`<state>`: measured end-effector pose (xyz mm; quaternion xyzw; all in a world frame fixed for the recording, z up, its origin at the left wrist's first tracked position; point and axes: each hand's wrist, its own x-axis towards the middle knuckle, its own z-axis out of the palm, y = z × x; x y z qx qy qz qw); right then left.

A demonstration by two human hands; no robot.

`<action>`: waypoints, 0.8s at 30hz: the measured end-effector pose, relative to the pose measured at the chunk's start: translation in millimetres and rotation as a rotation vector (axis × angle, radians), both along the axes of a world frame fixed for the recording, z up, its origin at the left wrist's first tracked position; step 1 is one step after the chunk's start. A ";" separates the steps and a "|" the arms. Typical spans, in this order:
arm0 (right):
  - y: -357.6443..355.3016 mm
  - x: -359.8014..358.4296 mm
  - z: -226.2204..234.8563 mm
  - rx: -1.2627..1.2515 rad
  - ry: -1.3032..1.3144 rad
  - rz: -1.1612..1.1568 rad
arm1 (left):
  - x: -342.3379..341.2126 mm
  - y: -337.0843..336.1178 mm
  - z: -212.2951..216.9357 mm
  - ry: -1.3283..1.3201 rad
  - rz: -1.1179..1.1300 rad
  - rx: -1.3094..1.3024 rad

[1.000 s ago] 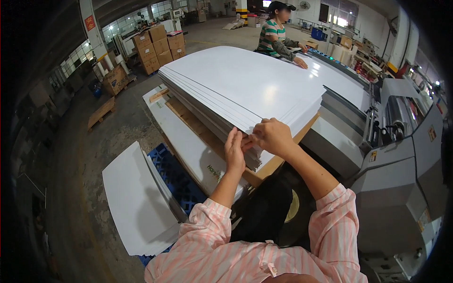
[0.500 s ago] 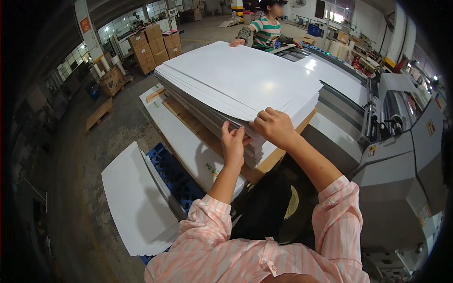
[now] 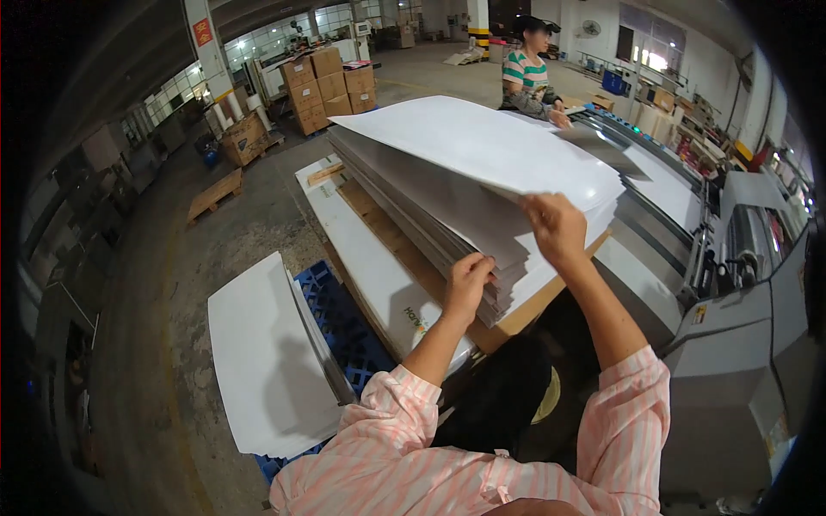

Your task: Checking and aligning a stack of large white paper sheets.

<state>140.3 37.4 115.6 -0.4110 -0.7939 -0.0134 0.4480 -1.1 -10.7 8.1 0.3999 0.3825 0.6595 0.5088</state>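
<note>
While your right hand (image 3: 557, 228) pinched the raised near corner of the white top sheet (image 3: 469, 142) above the paper stack (image 3: 518, 291), your left hand (image 3: 469, 284) was at the stack's near corner, its grip impossible to tell

The right hand (image 3: 557, 228) has lifted the top sheet (image 3: 465, 142) higher off the stack (image 3: 542, 279).

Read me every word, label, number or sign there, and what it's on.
Red sign on the pillar: pale characters, wording withheld.
White package below the sheet stack: green lettering, wording withheld.
Yellow label on the grey machine: too small to read.
Cartons: any marks too small to read.
</note>
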 end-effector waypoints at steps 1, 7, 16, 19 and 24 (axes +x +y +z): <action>-5.5 -0.6 -8.0 0.139 -0.046 0.057 | -2.4 3.4 -3.6 0.000 0.012 0.003; -10.3 3.0 -33.8 -0.103 -0.252 0.103 | 0.5 6.7 -4.2 0.110 0.017 0.004; -22.8 -10.6 -28.8 0.250 -0.341 0.191 | -2.6 0.8 6.7 -0.072 0.041 -0.029; -3.2 -8.3 -31.3 0.001 -0.356 0.139 | -2.4 3.4 2.9 0.179 0.050 0.071; 3.3 -8.9 16.3 -0.142 0.029 -0.009 | 1.8 7.9 -5.4 0.276 0.104 0.093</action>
